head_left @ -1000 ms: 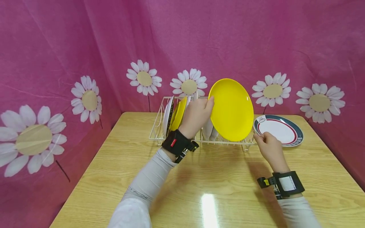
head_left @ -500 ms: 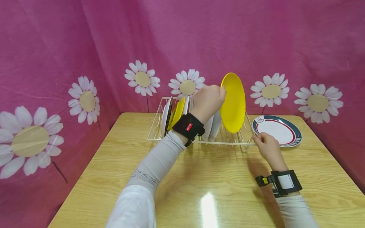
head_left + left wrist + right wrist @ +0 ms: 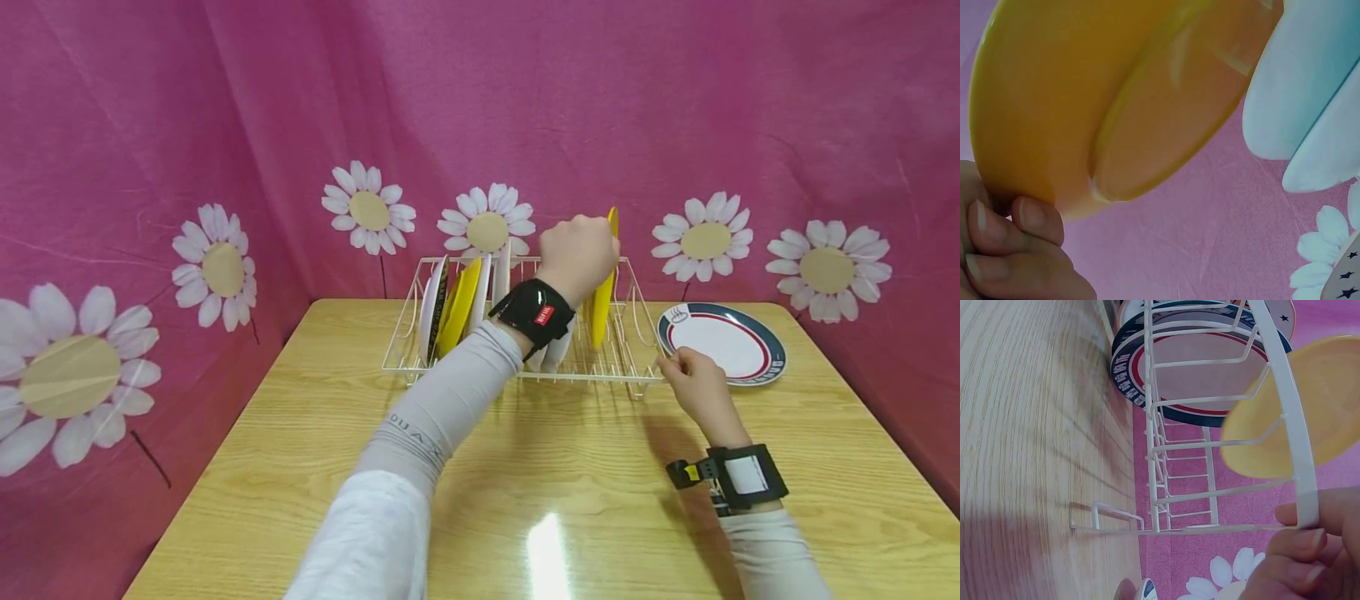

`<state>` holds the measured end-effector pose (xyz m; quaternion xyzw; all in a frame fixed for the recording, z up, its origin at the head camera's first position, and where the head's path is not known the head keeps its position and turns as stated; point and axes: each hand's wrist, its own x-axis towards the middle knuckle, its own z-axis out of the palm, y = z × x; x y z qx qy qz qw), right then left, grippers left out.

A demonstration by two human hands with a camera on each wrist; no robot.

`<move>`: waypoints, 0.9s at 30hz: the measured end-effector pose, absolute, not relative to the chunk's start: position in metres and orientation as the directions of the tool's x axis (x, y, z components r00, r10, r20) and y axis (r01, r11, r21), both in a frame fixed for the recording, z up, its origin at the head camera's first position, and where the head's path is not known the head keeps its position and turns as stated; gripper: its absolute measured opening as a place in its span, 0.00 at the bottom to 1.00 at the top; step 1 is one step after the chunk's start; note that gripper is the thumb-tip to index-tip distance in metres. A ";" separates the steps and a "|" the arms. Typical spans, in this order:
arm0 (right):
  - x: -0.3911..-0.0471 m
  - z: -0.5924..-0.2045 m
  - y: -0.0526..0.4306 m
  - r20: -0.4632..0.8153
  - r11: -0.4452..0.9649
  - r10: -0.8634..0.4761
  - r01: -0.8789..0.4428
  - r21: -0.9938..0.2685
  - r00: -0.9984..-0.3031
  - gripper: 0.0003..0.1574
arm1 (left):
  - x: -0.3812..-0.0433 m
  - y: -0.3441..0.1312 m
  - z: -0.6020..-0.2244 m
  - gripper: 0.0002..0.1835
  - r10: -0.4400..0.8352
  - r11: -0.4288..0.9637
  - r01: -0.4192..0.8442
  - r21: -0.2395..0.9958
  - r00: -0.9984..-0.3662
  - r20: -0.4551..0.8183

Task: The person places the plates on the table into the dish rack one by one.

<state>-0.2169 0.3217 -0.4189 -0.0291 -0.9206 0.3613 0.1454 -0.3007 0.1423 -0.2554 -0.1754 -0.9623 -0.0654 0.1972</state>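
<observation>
My left hand (image 3: pixel 577 257) grips the rim of a yellow plate (image 3: pixel 602 308), which stands nearly edge-on over the right part of a white wire dish rack (image 3: pixel 585 377). In the left wrist view the plate's underside (image 3: pixel 1041 106) shows, with curled fingers (image 3: pixel 1032 215) at its rim. Whether its lower edge touches the rack's wires is unclear. My right hand (image 3: pixel 697 390) pinches the rack's front right corner; the right wrist view shows thumb and fingers around the white bar (image 3: pixel 1294 431).
Several plates stand on edge in the rack's left and middle, among them another yellow plate (image 3: pixel 460 308) and a white one with a dark patterned rim (image 3: pixel 432 312). An oval plate with a dark rim and red line (image 3: pixel 723 343) lies flat on the wooden table (image 3: pixel 315 467), right of the rack.
My left hand has moved right with the yellow plate and turned it from facing me to nearly edge-on, bringing it lower at the rack. The right hand keeps its hold on the rack corner.
</observation>
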 end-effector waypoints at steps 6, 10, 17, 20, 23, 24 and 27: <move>-0.216 -0.418 0.322 0.237 0.737 0.154 -0.048 -0.674 -0.959 0.19 | -0.306 0.162 -0.267 0.13 0.353 0.930 0.361 -0.064 -0.834 0.425; -0.216 -0.419 0.322 0.241 0.735 0.160 -0.048 -0.677 -0.957 0.18 | -0.309 0.173 -0.273 0.15 0.374 0.926 0.359 -0.118 -0.825 0.423; -0.217 -0.420 0.321 0.245 0.737 0.167 -0.044 -0.674 -0.955 0.19 | -0.308 0.183 -0.280 0.17 0.388 0.921 0.356 -0.155 -0.835 0.390; -0.217 -0.419 0.321 0.226 0.733 0.167 -0.032 -0.680 -0.960 0.19 | -0.310 0.185 -0.285 0.16 0.384 0.923 0.351 -0.156 -0.841 0.381; -0.217 -0.419 0.321 0.209 0.729 0.165 -0.024 -0.685 -0.964 0.19 | -0.311 0.185 -0.290 0.15 0.379 0.925 0.347 -0.152 -0.849 0.368; -0.217 -0.419 0.322 0.206 0.728 0.165 -0.022 -0.685 -0.965 0.19 | -0.312 0.184 -0.292 0.15 0.379 0.925 0.348 -0.151 -0.850 0.366; -0.217 -0.418 0.322 0.202 0.731 0.165 -0.018 -0.683 -0.965 0.19 | -0.314 0.183 -0.298 0.14 0.375 0.927 0.349 -0.140 -0.852 0.364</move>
